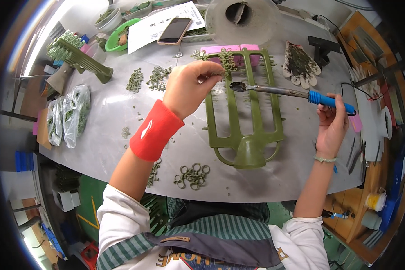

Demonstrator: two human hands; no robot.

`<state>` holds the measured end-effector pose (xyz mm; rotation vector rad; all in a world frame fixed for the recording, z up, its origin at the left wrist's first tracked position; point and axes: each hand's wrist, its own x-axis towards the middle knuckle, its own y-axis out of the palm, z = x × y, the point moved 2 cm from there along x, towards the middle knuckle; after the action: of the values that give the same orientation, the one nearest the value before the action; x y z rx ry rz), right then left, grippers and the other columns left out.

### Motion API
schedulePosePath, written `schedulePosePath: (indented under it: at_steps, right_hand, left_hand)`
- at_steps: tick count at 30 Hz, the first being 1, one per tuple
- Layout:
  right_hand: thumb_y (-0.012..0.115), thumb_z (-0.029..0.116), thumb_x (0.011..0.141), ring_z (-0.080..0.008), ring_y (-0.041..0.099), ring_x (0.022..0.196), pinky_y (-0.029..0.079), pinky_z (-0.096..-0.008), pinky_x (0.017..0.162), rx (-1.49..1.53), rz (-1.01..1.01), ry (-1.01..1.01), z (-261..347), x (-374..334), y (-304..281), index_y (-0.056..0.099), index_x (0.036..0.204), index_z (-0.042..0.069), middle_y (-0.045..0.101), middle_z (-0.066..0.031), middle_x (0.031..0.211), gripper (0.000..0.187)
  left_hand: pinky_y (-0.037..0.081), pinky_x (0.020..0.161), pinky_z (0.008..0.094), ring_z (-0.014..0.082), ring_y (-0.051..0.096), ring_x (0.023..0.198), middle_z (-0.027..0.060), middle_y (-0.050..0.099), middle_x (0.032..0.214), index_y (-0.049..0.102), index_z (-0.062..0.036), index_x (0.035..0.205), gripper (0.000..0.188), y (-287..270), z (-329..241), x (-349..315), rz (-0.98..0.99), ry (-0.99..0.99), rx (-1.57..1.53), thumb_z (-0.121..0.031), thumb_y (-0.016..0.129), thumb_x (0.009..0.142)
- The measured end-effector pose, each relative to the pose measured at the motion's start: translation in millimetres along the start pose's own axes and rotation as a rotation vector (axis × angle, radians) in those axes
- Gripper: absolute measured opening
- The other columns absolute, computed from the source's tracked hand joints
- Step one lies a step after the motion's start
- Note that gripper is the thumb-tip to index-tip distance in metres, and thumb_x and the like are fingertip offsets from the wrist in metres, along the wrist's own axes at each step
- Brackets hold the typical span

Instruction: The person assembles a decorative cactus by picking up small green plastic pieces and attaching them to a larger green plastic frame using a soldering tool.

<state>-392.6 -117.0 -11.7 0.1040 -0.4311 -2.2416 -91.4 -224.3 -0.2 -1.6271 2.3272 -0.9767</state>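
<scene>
Blue-handled tool (279,91) in my right hand (332,126), dark tip (238,87) toward nine o'clock; my left hand (191,85) pinches narrow — on what, I cannot tell — by the ring cluster (227,58) at the green frame's (249,155) eleven o'clock. One wobble might jab me or knock rings loose.

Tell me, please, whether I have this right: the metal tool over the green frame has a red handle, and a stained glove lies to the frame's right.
Only the colour you gave is wrong: in the head view, the metal tool over the green frame has a blue handle, and a stained glove lies to the frame's right.
</scene>
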Motion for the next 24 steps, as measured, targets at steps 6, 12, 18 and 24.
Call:
schedulePosePath:
  at_steps: [6, 12, 18, 24]
  right_hand:
    - [0.063, 0.025, 0.087, -0.0117, 0.064, 0.064, 0.056, -0.0228, 0.062, 0.031, 0.003, 0.009, -9, 6, 1, 0.063, 0.093, -0.002, 0.065, -0.0066, 0.080, 0.028]
    - [0.064, 0.024, 0.087, -0.0125, 0.064, 0.064, 0.056, -0.0235, 0.062, 0.053, 0.023, 0.024, -21, 11, 1, 0.063, 0.093, -0.003, 0.065, -0.0069, 0.081, 0.027]
    - [0.064, 0.024, 0.087, -0.0123, 0.065, 0.065, 0.057, -0.0242, 0.062, 0.086, 0.024, 0.032, -29, 14, 3, 0.063, 0.093, -0.002, 0.066, -0.0072, 0.080, 0.027]
    - [0.063, 0.024, 0.088, -0.0127, 0.065, 0.065, 0.057, -0.0240, 0.062, 0.082, 0.019, 0.017, -28, 14, 1, 0.063, 0.092, -0.003, 0.065, -0.0076, 0.077, 0.027]
  left_hand:
    - [0.049, 0.076, 0.0307, 0.0177, 0.058, 0.086, 0.0029, 0.069, 0.090, 0.070, -0.0084, 0.095, 0.018, 15, 2, 18, -0.079, 0.174, 0.255, -0.009, 0.071, 0.077]
    - [0.046, 0.076, 0.0333, 0.0210, 0.055, 0.084, 0.0036, 0.063, 0.082, 0.071, -0.0131, 0.093, 0.018, 27, 9, 24, -0.124, 0.259, 0.383, -0.013, 0.073, 0.075]
    - [0.043, 0.080, 0.0349, 0.0225, 0.054, 0.084, 0.0036, 0.058, 0.080, 0.072, -0.0162, 0.091, 0.018, 30, 11, 24, -0.122, 0.268, 0.470, -0.016, 0.074, 0.074]
    - [0.042, 0.080, 0.0356, 0.0230, 0.054, 0.084, 0.0036, 0.058, 0.079, 0.071, -0.0170, 0.091, 0.018, 35, 10, 28, -0.109, 0.307, 0.494, -0.016, 0.074, 0.073]
